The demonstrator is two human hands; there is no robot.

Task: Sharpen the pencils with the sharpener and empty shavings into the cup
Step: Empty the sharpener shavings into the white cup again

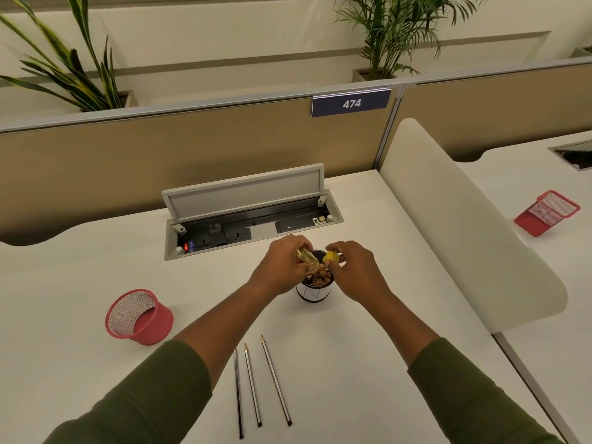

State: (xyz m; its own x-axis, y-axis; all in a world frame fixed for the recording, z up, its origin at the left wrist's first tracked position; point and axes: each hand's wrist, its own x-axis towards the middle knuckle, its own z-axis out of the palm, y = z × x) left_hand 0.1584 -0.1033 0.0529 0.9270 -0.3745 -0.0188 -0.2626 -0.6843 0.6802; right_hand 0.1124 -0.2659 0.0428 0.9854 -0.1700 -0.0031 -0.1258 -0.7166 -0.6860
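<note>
The emptying step is in hand. Both hands meet over the cup [313, 291], which stands on the white worktop [96, 267] just in front of the open socket box [250, 216]. The left hand [282, 267] grips the clear shavings case [308, 258], tilted mouth-down over the cup's rim. The right hand [355, 270] pinches the yellow sharpener part [331, 257] in its fingers beside the case. Brown shavings [318, 274] heap at the cup's mouth. Three pencils [253, 382] lie side by side near the person, points away, apparently sharpened. Next, I judge, the case needs a shake to clear, then the yellow part pressed back on squarely.
</note>
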